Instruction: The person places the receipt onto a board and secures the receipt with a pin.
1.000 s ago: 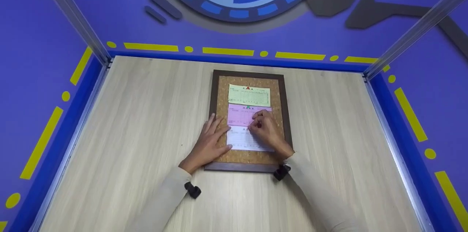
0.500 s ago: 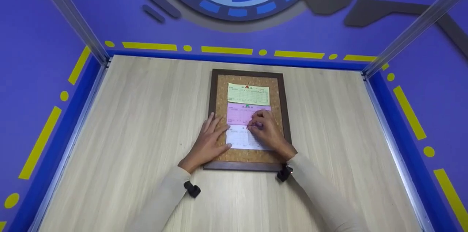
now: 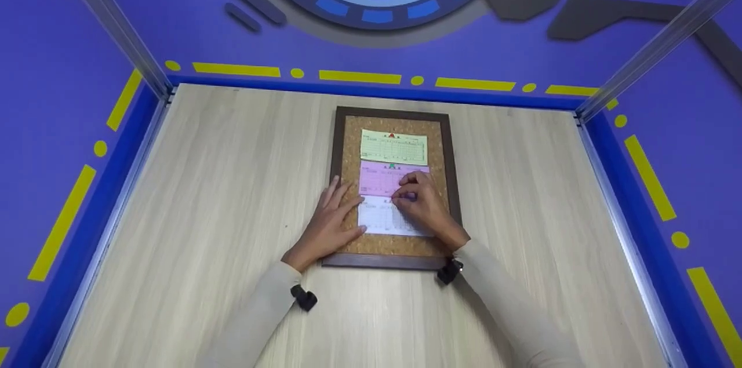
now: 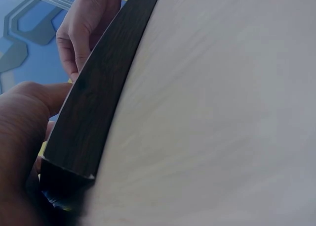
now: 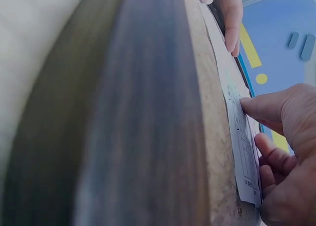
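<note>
A cork board [image 3: 371, 245] in a dark brown frame lies on the wooden table. Three printed slips run down it: a green slip [image 3: 394, 148] with a red pin [image 3: 392, 134], a pink slip [image 3: 375, 178] with a green pin [image 3: 392, 165], and a white slip [image 3: 377, 220]. My left hand [image 3: 330, 226] lies spread over the board's left side, index fingertip and thumb tip at the white slip's left edge. With thumb and index finger, my right hand [image 3: 426, 208] pinches a small pin at the white slip's top middle; the fingers mostly hide it.
Pale wood table [image 3: 232, 182] surrounds the board. A blue wall [image 3: 359, 61] with yellow dashes stands along the back, and similar panels flank both sides. Each wrist wears a small black camera, one of them the left wrist camera [image 3: 304, 298].
Both hands keep their places on the board, with only slight shifts in the right fingers. The head view has tilted a little, so the whole scene sits slightly higher.
</note>
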The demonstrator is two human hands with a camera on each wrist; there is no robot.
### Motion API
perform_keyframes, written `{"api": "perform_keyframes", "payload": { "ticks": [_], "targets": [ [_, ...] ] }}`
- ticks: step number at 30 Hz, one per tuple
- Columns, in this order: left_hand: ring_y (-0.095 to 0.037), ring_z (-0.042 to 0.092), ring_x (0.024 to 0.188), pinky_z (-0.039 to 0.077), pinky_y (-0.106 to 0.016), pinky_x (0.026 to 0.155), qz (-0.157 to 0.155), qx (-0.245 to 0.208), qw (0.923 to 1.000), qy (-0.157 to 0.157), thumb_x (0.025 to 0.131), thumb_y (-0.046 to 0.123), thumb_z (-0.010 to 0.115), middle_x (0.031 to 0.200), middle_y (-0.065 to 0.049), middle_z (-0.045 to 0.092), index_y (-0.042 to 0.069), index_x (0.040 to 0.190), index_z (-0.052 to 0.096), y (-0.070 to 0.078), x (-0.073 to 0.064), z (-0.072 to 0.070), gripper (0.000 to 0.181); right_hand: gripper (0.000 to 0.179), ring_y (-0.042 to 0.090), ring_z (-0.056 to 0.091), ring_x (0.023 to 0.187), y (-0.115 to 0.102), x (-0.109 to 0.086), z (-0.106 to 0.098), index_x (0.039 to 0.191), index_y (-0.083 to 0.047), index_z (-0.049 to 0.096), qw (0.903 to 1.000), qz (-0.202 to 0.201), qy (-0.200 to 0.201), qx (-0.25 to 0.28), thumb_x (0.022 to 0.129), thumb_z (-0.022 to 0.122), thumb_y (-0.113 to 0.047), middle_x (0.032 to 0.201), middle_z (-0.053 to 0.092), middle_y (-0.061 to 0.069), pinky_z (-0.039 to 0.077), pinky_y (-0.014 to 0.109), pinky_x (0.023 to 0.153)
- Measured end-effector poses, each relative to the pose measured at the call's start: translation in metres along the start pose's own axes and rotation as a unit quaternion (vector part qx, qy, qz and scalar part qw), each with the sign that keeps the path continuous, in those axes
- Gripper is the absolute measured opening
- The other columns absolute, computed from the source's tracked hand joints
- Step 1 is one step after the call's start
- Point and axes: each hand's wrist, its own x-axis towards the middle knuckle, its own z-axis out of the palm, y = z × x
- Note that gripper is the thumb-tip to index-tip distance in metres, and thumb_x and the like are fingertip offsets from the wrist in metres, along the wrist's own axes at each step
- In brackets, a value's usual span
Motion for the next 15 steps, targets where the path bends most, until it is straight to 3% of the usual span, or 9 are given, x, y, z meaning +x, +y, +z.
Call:
{"api": "perform_keyframes", "payload": {
  "ticks": [4,9,15],
  "targets": [
    [-0.038,0.0,0.171,0.006,-0.059,0.135,0.004,0.003,1.0,0.0,0.097,0.035,0.083,0.179,-0.016,0.03,0.011,0.156,0.062,0.0,0.001,-0.001,0.067,0.007,0.031,0.055,0.114,-0.001,0.0,0.0,0.09,-0.001,0.085,0.9999,0.002,0.0,-0.011,0.087,0.088,0.003,0.114,0.064,0.013,0.049,0.046,0.1],
    [-0.04,0.002,0.17,0.008,-0.062,0.135,0.008,0.012,0.9999,-0.003,0.097,0.035,0.083,0.178,-0.017,0.03,0.01,0.156,0.063,0.002,0.001,-0.002,0.067,0.006,0.034,0.056,0.117,0.002,-0.004,-0.001,0.093,-0.001,0.084,0.9993,-0.024,0.0,-0.028,0.088,0.086,0.002,0.118,0.065,0.016,0.048,0.049,0.102],
    [-0.04,0.001,0.17,0.013,-0.063,0.134,-0.006,0.007,0.9999,-0.007,0.097,0.034,0.083,0.179,-0.018,0.029,0.01,0.157,0.061,0.004,0.0,-0.005,0.068,0.01,0.038,0.058,0.122,0.012,-0.012,-0.01,0.1,0.001,0.082,0.9981,-0.061,-0.004,-0.002,0.091,0.084,0.002,0.122,0.067,0.019,0.045,0.05,0.108]
  ]
}}
